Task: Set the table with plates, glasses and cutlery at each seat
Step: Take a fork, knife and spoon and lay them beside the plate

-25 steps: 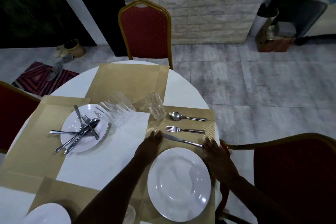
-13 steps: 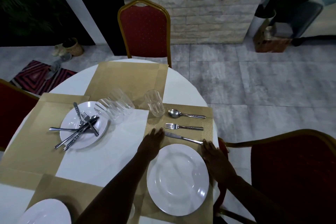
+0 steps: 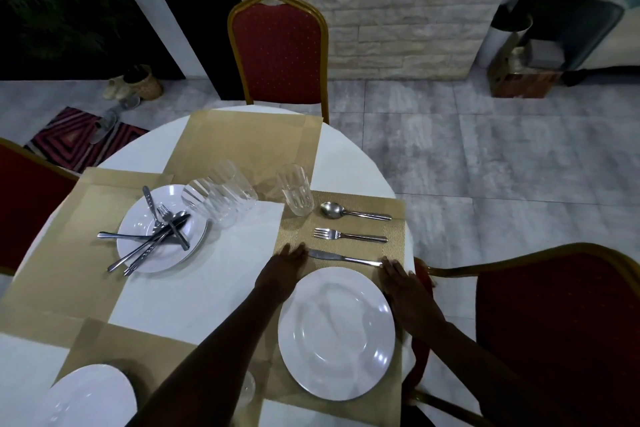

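Note:
A white plate (image 3: 336, 333) lies on the gold placemat (image 3: 394, 215) at the right seat. Beyond it lie a knife (image 3: 341, 257), a fork (image 3: 349, 236) and a spoon (image 3: 353, 212), with one glass (image 3: 295, 194) at the mat's far left corner. My left hand (image 3: 282, 269) rests flat by the knife's blade tip. My right hand (image 3: 403, 284) lies flat at the knife's handle end; neither hand holds anything. Another white plate (image 3: 138, 253) to the left carries several loose pieces of cutlery (image 3: 156, 239), with stacked glasses (image 3: 221, 198) lying beside it.
The round white table (image 3: 194, 288) has further gold placemats and a third plate (image 3: 86, 399) at the near left. Red chairs stand at the far side (image 3: 280, 52), the left (image 3: 24, 204) and the right (image 3: 561, 329). A glass (image 3: 247, 390) shows partly under my left arm.
Both hands stay at the two ends of the knife; my left hand has shifted slightly closer to the blade tip. The view has drifted a little.

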A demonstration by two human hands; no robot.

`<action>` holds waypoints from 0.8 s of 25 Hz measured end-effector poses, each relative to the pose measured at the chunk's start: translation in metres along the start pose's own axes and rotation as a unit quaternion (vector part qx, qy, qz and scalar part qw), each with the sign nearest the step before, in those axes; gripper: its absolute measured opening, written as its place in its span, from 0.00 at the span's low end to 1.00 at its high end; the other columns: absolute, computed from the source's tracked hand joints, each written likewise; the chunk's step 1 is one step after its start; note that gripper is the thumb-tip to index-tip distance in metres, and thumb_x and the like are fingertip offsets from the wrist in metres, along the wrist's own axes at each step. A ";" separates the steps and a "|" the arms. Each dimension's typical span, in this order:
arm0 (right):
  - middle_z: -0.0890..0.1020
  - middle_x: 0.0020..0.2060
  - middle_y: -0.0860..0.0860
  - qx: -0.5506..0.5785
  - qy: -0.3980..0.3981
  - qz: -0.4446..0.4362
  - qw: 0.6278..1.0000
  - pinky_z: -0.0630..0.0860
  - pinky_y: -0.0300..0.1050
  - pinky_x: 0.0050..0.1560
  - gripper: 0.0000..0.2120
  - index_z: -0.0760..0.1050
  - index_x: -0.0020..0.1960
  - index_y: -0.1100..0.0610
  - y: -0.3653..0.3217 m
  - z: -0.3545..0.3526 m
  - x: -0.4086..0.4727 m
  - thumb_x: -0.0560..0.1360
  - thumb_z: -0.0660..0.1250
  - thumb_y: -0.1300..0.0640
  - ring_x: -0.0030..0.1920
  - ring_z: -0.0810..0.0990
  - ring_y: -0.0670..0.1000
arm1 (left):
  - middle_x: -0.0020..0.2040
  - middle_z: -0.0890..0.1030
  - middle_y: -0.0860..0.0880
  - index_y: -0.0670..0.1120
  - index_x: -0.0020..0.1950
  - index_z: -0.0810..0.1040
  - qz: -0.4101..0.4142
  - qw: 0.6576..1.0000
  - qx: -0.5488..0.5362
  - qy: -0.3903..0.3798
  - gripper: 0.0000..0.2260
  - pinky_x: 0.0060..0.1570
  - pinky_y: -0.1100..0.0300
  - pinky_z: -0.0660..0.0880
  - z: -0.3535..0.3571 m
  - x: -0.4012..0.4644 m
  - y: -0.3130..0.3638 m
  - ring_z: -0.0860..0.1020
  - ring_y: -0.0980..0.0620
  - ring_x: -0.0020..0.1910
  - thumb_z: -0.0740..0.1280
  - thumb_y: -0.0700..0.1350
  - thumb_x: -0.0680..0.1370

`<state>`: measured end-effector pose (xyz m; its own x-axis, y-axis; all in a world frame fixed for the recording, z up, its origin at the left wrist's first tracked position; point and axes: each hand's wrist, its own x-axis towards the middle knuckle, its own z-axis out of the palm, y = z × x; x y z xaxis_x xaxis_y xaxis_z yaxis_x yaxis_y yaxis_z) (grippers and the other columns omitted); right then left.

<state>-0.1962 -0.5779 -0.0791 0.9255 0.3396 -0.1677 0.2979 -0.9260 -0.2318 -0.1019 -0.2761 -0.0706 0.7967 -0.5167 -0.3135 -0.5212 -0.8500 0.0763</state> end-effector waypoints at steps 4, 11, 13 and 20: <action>0.72 0.68 0.59 -0.006 -0.004 0.016 1.000 0.78 0.55 0.55 0.30 0.65 0.69 0.62 0.002 -0.004 0.006 0.70 0.68 0.55 0.65 0.75 0.60 | 0.62 0.79 0.39 0.38 0.62 0.76 -0.002 0.999 -0.051 0.018 0.26 0.43 0.44 0.82 0.001 0.003 0.000 0.80 0.35 0.55 0.72 0.30 0.65; 0.73 0.66 0.63 0.004 -0.018 0.068 0.998 0.79 0.55 0.54 0.26 0.69 0.67 0.66 0.010 -0.023 0.049 0.73 0.65 0.55 0.64 0.76 0.61 | 0.72 0.70 0.41 0.39 0.71 0.69 -0.056 0.994 -0.098 0.007 0.24 0.57 0.42 0.76 -0.017 0.033 0.011 0.70 0.35 0.68 0.64 0.33 0.74; 0.74 0.66 0.62 0.026 -0.008 0.072 0.997 0.78 0.53 0.53 0.24 0.69 0.67 0.66 0.007 -0.024 0.053 0.75 0.62 0.55 0.63 0.77 0.60 | 0.73 0.68 0.42 0.40 0.72 0.67 -0.056 0.995 -0.087 0.001 0.23 0.58 0.43 0.74 -0.019 0.037 0.015 0.68 0.36 0.70 0.62 0.35 0.76; 0.75 0.65 0.62 0.013 -0.006 0.078 0.997 0.78 0.52 0.56 0.26 0.69 0.67 0.67 0.008 -0.015 0.052 0.76 0.48 0.54 0.63 0.77 0.60 | 0.73 0.68 0.43 0.40 0.71 0.68 -0.062 0.994 -0.092 0.011 0.24 0.59 0.44 0.73 -0.020 0.037 0.014 0.68 0.36 0.70 0.61 0.33 0.75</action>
<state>-0.1419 -0.5699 -0.0756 0.9573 0.1935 -0.2149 0.1440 -0.9634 -0.2261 -0.0733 -0.3092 -0.0628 0.8588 -0.4067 -0.3116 -0.3548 -0.9108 0.2111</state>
